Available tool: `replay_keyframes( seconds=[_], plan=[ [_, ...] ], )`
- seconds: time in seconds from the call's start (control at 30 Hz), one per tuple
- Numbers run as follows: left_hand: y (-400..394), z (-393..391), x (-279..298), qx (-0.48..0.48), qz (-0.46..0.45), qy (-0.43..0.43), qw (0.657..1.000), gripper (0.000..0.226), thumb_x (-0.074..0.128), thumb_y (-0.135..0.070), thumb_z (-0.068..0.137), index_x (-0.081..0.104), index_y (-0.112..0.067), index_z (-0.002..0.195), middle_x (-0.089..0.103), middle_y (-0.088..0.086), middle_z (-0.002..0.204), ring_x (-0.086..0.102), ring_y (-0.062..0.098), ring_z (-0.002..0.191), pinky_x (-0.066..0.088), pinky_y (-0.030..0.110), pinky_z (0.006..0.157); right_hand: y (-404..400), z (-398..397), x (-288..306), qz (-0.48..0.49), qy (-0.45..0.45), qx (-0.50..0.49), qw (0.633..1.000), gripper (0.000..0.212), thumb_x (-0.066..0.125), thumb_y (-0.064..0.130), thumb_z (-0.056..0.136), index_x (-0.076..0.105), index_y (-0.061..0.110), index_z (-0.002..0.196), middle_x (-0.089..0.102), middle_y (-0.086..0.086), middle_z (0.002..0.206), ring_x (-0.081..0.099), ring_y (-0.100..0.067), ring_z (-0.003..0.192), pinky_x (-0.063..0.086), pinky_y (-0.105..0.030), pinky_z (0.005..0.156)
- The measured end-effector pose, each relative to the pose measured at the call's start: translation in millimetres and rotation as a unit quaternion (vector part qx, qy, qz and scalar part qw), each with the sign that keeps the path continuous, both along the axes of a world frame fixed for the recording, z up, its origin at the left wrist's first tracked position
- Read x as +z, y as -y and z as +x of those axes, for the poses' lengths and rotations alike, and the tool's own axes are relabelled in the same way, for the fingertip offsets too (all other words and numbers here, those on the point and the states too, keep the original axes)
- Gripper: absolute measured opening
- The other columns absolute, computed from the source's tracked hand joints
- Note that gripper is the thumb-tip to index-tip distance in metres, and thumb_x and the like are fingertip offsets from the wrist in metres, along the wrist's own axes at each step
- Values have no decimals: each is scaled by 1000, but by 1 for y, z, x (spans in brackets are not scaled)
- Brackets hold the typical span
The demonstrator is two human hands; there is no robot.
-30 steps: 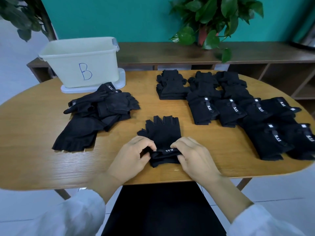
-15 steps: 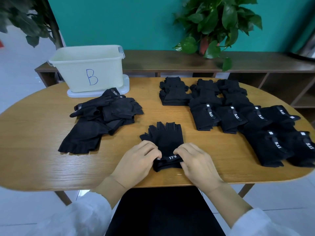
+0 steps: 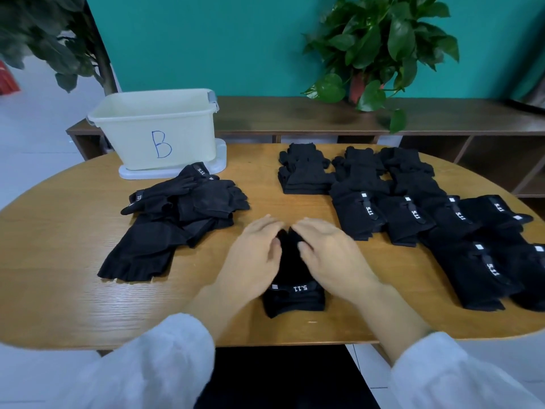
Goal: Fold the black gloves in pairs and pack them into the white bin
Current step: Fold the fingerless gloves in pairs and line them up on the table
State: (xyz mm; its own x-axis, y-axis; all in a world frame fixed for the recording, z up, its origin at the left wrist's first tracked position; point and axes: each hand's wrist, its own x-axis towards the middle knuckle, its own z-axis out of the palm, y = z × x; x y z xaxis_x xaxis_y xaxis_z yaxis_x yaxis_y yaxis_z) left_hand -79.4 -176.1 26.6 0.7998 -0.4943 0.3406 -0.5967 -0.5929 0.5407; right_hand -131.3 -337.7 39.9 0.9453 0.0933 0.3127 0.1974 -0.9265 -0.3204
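A stacked pair of black gloves (image 3: 295, 296) lies on the wooden table (image 3: 59, 261) right in front of me, cuff end and white label nearest. My left hand (image 3: 253, 258) and my right hand (image 3: 327, 255) rest side by side on its far half. Their straight fingers reach over the gloves' finger end, and both thumbs touch the fabric. The white bin (image 3: 153, 125), marked B, stands at the back left. A loose pile of black gloves (image 3: 177, 208) lies in front of it.
Rows of folded glove pairs (image 3: 413, 214) cover the right half of the table, with a neat stack (image 3: 306, 175) behind them. The bin stands on a white lid (image 3: 219, 160). A low wooden shelf (image 3: 295, 116) with a potted plant (image 3: 380, 45) runs behind the table.
Both hands have left the cuff end near the label and slid forward over the gloves to their finger end. The cuff and label are now uncovered.
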Motion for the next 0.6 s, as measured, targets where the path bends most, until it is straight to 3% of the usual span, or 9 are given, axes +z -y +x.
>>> replay_keyframes(
  seconds=[0.03, 0.1, 0.2, 0.27, 0.47, 0.53, 0.6],
  plan=[
    [8, 1, -7, 1, 52, -8, 999, 46, 39, -9, 101, 39, -6, 146, 37, 8, 154, 23, 18, 147, 13, 24, 119, -4, 8, -7, -34, -37, 9, 999, 47, 42, 16, 102, 37, 7, 148, 35, -8, 155, 25, -19, 146, 18, -28, 119],
    [14, -2, -24, 1, 196, -32, 980, 55, 23, -22, 105, 6, -8, 155, 3, 8, 164, -5, 18, 151, -4, 28, 121, -8, 12, -26, -99, -143, 18, 985, 56, 24, 25, 106, 3, 12, 156, -4, -4, 163, -9, -13, 149, -5, -28, 121],
    [8, -5, -38, 1, 272, -22, 962, 71, -11, -44, 89, -13, -12, 152, -18, 3, 161, -21, 13, 147, -13, 27, 119, -1, 11, -45, -116, -191, 20, 975, 57, 11, 37, 106, -18, 19, 152, -26, 4, 158, -28, -6, 143, -16, -27, 118],
    [5, -6, -42, -7, 278, -1, 961, 84, -21, -47, 76, -13, -13, 153, -17, 2, 162, -21, 12, 147, -14, 25, 118, 2, 11, -48, -122, -197, 11, 973, 59, 10, 41, 105, -20, 20, 151, -30, 6, 156, -30, -5, 141, -16, -28, 118],
    [-5, -2, -50, 30, 243, -14, 969, 82, -19, -63, 82, -15, -20, 152, -15, -3, 162, -22, 7, 146, -10, 27, 120, 4, 11, -51, -99, -202, -23, 974, 63, 5, 50, 102, -19, 20, 152, -30, 7, 156, -29, -4, 142, -15, -27, 119],
    [-13, -3, -51, 46, 245, -19, 968, 82, -21, -68, 80, -20, -22, 149, -17, -5, 161, -25, 5, 144, -11, 27, 120, 7, 11, -52, -50, -189, -14, 981, 65, 5, 54, 100, -12, 21, 153, -23, 9, 158, -24, 0, 143, -14, -24, 118],
    [-25, -6, -47, 31, 225, -25, 973, 83, -21, -71, 80, -19, -23, 149, -18, -6, 161, -28, 2, 142, -13, 26, 119, 10, 7, -51, 73, -144, -6, 987, 70, 11, 61, 98, 4, 21, 155, -4, 9, 162, -12, 6, 144, -10, -18, 117]
  ],
)
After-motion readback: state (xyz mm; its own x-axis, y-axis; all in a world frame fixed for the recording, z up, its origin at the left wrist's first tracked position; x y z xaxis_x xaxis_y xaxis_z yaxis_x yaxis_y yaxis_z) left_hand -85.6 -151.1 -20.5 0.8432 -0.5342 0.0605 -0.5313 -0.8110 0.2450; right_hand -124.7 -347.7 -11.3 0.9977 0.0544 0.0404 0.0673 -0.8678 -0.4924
